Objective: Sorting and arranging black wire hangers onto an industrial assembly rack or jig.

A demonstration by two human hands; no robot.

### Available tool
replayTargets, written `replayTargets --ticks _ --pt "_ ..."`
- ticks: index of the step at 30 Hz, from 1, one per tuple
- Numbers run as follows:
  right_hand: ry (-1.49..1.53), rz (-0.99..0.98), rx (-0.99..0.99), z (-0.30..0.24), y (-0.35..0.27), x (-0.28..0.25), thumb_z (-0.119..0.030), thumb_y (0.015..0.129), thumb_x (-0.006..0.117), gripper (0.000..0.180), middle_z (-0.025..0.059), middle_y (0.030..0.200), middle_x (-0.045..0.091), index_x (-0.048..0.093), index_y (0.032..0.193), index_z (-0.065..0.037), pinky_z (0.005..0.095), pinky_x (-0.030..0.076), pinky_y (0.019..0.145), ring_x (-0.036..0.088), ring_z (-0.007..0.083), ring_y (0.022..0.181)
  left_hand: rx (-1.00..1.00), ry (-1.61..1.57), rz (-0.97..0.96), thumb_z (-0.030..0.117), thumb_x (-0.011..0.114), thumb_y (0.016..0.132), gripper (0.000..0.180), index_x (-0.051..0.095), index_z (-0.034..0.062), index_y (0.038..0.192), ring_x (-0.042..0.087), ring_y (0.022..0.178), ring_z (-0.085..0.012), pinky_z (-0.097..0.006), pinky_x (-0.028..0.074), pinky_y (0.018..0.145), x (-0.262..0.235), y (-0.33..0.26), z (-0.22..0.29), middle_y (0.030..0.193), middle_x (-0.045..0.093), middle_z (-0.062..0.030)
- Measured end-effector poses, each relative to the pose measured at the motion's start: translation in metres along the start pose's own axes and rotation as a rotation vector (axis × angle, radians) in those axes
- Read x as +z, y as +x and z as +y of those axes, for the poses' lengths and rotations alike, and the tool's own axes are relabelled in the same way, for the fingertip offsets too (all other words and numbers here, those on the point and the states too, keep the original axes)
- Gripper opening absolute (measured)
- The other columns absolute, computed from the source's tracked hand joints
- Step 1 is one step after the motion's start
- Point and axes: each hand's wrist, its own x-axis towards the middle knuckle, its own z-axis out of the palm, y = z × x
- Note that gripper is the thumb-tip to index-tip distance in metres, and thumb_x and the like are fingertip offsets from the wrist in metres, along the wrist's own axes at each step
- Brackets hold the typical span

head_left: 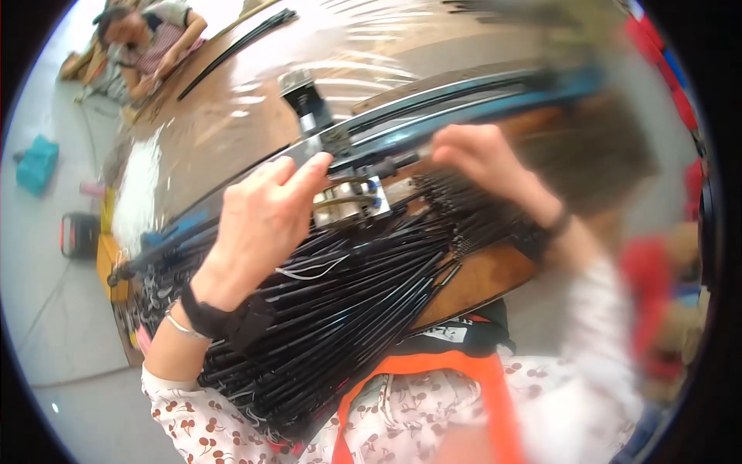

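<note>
My left hand (267,203) is closed, its thumb and fingers around a black rod beside the metal fixture on the bench. The rod's thick dark end (398,162) sticks out to the right of that hand. My right hand (481,155) is pinched just beyond this end, slightly smeared by motion; whatever its fingertips hold is too small to make out. Below the hands sits a silvery clamp block (340,207) with blue fittings. A big heap of thin black rods (332,309) fans out between my forearms.
A long blue-grey rail (464,124) crosses the bench behind my hands. A dark upright device (307,104) stands on it. White strands (139,193) lie at the left, and a bundle of black rods (236,50) lies farther back. Another person (151,42) sits at the far left.
</note>
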Motion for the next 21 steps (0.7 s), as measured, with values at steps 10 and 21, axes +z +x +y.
replayTargets --ticks 10,21 --pt "-0.082 0.347 -0.236 0.006 -0.040 -0.034 -0.029 0.078 0.080 0.034 0.0038 0.075 0.064 0.076 0.103 -0.006 0.0315 0.048 0.064 0.058 0.0201 0.072 0.134 -0.197 -0.095 0.012 0.067 0.090 0.028 0.065 0.0106 0.118 0.061 0.063 -0.0278 -0.040 0.049 0.054 0.040 0.072 0.064 0.073 0.054 -0.0082" --pt "-0.107 0.740 -0.382 0.012 -0.047 -0.047 -0.030 0.075 0.081 0.040 -0.0019 0.077 0.062 0.076 0.108 -0.009 0.0323 0.048 0.071 0.054 0.0201 0.081 0.047 -0.383 -0.166 0.004 0.064 0.092 0.027 0.065 0.0074 0.119 0.062 0.064 -0.0328 -0.039 0.048 0.057 0.030 0.107 0.095 0.074 0.059 -0.0136"
